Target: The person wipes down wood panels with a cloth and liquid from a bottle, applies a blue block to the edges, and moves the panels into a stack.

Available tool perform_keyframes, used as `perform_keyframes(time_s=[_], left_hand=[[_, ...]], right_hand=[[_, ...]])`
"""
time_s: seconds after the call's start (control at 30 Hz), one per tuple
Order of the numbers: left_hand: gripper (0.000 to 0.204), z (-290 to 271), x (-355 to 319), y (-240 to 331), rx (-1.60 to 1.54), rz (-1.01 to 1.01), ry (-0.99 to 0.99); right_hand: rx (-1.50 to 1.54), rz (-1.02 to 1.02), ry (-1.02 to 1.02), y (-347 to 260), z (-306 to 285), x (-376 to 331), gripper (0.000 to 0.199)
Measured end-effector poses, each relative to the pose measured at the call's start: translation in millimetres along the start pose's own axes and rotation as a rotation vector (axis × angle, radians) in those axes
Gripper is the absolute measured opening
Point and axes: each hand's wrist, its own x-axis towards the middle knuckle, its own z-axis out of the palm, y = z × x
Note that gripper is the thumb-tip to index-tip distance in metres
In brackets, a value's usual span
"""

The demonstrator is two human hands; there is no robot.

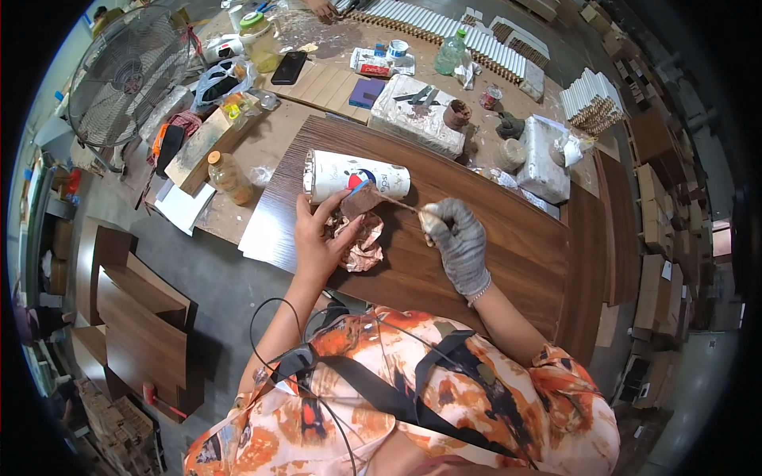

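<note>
1. The left hand (316, 242), bare, has its thumb and fingers closed around a brown-smeared flat piece (361, 201) with a blue edge; the piece lies just beyond the thumb, on the side toward the other grip.
2. The right hand (456, 242), in a grey glove, pinches the near end of a thin brown stick (399, 203), thumb and fingertips together. The stick runs from this pinch leftward to the flat piece; whether the two are joined or only touching, I cannot tell.
3. Both look light. The flat piece seems thin and fairly stiff, so it should bear holding by its side edges; the brown smear probably makes its face slippery or tacky, and the cleaner blue edge looks like the better hold.
4. The stick appears slender and could bend or snap if levered hard; a pinch close to its end, as now, leaves the length free but gives little leverage. The glove's fabric should help against slipping.
5. Just below the left thumb sits crumpled paper (366, 252), stained brown. It looks soft, likely to crush or tear, and best gathered in a loose handful.
6. Just beyond the left fingers a white cup (324, 176) lies on its side on the wood-grain board (500, 246); it looks light and round enough to roll if nudged, so the wall suits a gentle, wide grasp.
</note>
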Motion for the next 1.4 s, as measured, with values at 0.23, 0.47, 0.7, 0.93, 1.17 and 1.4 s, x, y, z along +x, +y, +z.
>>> perform_keyframes(time_s=[0.23,0.47,0.7,0.93,1.17,1.4], left_hand=[[0.048,2.0,-1.7,-4.9,-0.021,-0.009,-0.009],[0.048,1.2,-0.5,-5.3,-0.039,-0.011,-0.017],[0.047,0.5,-1.0,-5.0,-0.013,-0.003,-0.024],[0.048,-1.0,-0.2,-2.6,-0.007,0.023,-0.029],[0.048,0.2,0.3,-1.8,-0.013,0.021,-0.053],[0.048,-2.7,-0.2,-0.1,-0.013,0.010,-0.058]], right_hand=[[0.041,0.182,0.059,-3.1,-5.3,20.7,0.014],[0.072,0.255,-0.014,-1.5,-1.5,22.8,0.015],[0.082,0.232,-0.009,0.7,-3.4,18.2,0.015],[0.017,0.173,-0.068,1.6,0.0,22.6,0.015],[0.079,0.196,0.003,-0.2,2.7,26.6,0.014],[0.113,0.257,0.015,-1.6,-2.3,34.3,0.016]])
